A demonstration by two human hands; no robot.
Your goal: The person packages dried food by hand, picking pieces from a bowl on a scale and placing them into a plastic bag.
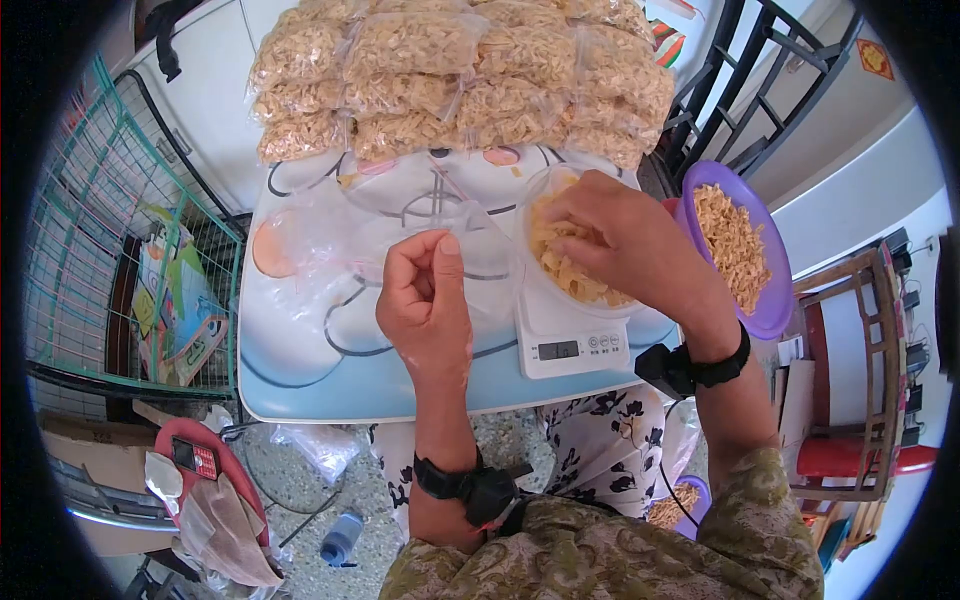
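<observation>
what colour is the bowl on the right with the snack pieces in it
Purple, seen in the head view: the bowl sits right of the scale.

The right hand [610,235] digs into snacks in a clear bowl [545,190] on the scale [570,335]; beside it, the left hand [425,300] pinches a plastic bag [400,225].

Speckled floor [500,440], green wire rack [100,230] — wooden chair [870,380], daylight

One head-worn camera looks steeply down, close over the small table [300,380] and scale [570,345].
</observation>
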